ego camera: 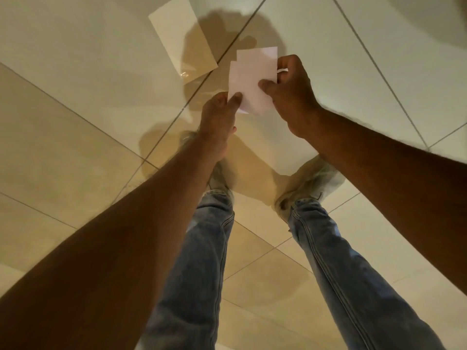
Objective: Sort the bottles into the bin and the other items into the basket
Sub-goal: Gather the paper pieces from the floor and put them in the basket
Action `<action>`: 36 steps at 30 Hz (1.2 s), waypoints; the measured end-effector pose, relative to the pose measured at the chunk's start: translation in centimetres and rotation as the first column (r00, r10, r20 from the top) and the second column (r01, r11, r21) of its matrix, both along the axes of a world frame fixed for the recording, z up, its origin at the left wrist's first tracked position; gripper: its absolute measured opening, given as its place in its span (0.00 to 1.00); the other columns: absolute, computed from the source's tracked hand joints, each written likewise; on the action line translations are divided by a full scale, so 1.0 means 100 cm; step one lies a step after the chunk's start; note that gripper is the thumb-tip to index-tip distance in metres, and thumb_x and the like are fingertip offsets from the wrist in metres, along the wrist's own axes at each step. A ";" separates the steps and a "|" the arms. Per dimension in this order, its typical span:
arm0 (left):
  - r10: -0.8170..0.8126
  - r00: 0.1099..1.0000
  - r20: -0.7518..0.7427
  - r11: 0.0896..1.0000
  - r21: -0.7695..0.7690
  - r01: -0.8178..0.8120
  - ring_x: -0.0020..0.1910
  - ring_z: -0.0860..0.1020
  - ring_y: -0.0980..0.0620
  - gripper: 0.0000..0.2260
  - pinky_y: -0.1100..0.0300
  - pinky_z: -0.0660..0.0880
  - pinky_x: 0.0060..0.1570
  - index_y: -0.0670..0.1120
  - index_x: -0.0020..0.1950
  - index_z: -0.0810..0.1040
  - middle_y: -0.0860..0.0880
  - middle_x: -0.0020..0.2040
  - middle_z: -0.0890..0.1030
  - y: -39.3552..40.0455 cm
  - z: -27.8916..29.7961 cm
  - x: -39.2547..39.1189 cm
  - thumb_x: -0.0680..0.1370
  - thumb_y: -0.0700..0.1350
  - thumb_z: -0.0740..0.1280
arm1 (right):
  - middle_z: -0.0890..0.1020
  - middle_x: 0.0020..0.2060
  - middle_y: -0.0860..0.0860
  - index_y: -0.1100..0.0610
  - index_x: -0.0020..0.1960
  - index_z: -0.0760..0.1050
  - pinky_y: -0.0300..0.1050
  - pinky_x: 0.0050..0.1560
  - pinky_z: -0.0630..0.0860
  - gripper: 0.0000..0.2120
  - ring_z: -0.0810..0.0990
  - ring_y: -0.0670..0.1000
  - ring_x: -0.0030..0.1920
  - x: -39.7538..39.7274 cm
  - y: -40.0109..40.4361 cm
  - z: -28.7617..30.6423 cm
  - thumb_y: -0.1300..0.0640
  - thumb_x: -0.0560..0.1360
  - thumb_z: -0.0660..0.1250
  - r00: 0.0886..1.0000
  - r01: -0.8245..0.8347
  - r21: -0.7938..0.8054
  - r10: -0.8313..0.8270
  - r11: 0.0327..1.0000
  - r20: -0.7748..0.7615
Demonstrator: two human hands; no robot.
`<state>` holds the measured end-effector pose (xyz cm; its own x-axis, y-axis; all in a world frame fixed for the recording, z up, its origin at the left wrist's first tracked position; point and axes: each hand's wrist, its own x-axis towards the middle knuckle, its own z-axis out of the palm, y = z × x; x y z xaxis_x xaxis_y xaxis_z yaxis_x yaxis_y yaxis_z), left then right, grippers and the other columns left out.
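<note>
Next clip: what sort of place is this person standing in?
Probably an indoor room with a tiled floor; which kind I cannot tell. Large glossy cream floor tiles with dark grout lines fill the view, a sheet lies flat on them, and both hands hold white paper sheets above them. No furniture, bin or basket shows.

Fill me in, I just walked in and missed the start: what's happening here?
A person is standing on a tiled floor, looking down at their own hands. The left hand and the right hand together hold a few white paper sheets, pinched at opposite edges above the floor. Another pale sheet lies flat on the tiles ahead. No bottles, bin or basket are in view, so how far the sorting has got cannot be judged.
</note>
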<state>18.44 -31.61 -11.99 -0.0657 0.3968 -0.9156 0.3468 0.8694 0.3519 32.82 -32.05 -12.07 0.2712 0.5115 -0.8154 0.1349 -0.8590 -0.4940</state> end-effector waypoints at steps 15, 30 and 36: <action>0.369 0.929 0.028 0.930 -0.009 -0.369 0.44 0.82 0.48 0.04 0.60 0.78 0.38 0.46 0.44 0.82 0.47 0.45 0.85 0.041 -0.023 -0.097 0.79 0.43 0.73 | 0.79 0.55 0.53 0.56 0.70 0.64 0.40 0.45 0.83 0.32 0.81 0.52 0.56 -0.082 0.059 -0.022 0.54 0.73 0.78 0.976 -0.142 -0.015 0.137 0.990 -0.167; 0.633 0.773 0.042 0.774 -0.040 -0.632 0.59 0.79 0.42 0.01 0.55 0.84 0.41 0.47 0.51 0.79 0.42 0.60 0.81 0.033 -0.064 -0.182 0.82 0.44 0.68 | 0.68 0.69 0.57 0.59 0.71 0.64 0.44 0.60 0.70 0.47 0.69 0.56 0.68 -0.147 0.093 -0.100 0.32 0.66 0.76 0.650 -0.480 -0.160 0.472 0.862 0.595; 0.724 0.687 0.062 0.690 -0.053 -0.722 0.58 0.80 0.40 0.02 0.50 0.85 0.44 0.45 0.49 0.79 0.42 0.60 0.81 0.016 -0.077 -0.191 0.81 0.42 0.69 | 0.64 0.70 0.57 0.59 0.72 0.60 0.48 0.59 0.72 0.48 0.65 0.57 0.69 -0.165 0.092 -0.108 0.39 0.64 0.80 0.614 -0.492 -0.229 0.521 0.840 0.593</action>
<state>-0.61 -30.04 -19.68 -0.2579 0.2339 -0.9374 -0.4182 0.8476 0.3265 16.31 -22.82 -22.87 0.4186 0.6942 -0.5856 0.8103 -0.5766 -0.1043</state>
